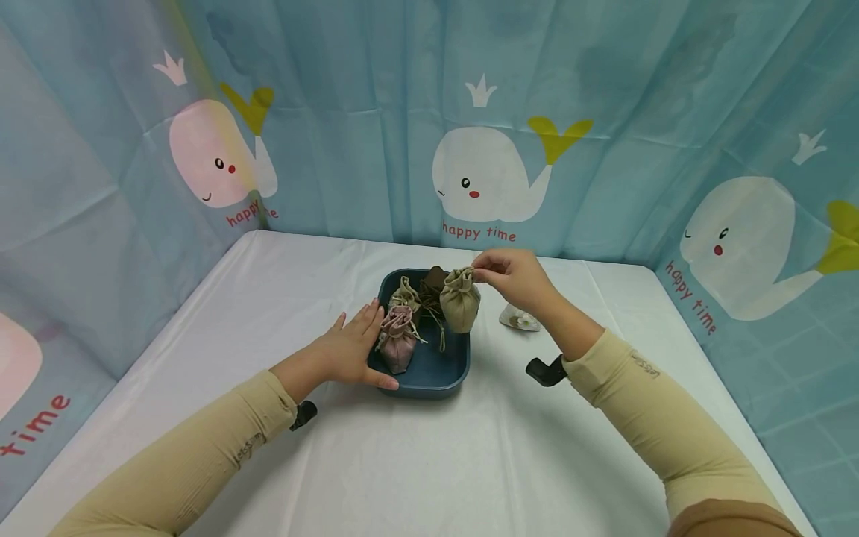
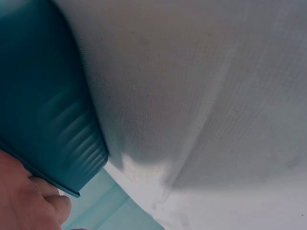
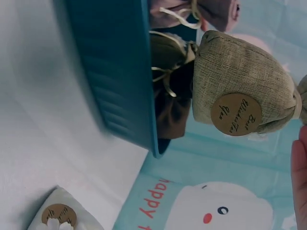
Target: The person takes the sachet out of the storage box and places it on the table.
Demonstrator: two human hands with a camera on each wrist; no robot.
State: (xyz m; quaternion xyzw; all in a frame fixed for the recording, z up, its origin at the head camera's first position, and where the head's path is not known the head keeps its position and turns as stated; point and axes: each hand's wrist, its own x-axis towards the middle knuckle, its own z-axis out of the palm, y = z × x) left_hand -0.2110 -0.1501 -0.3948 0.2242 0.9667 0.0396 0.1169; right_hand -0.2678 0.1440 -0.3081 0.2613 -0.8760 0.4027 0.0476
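Note:
My right hand [image 1: 513,277] pinches the gathered neck of a tan drawstring pouch [image 1: 460,304], which hangs over the right side of a dark blue bin [image 1: 429,380]. A round brown label [image 3: 236,114] with lettering shows on that pouch in the right wrist view. My left hand [image 1: 352,350] rests on the bin's left rim, fingers extended and thumb at the near corner. Inside the bin are a pinkish pouch [image 1: 398,347], a beige pouch [image 1: 406,292] behind it and a dark brown pouch [image 1: 435,279] toward the back.
A small white pouch [image 1: 519,318] with a flower and a round label lies on the table right of the bin. White cloth covers the table [image 1: 403,462]. A blue curtain [image 1: 376,149] printed with whales stands behind and at both sides.

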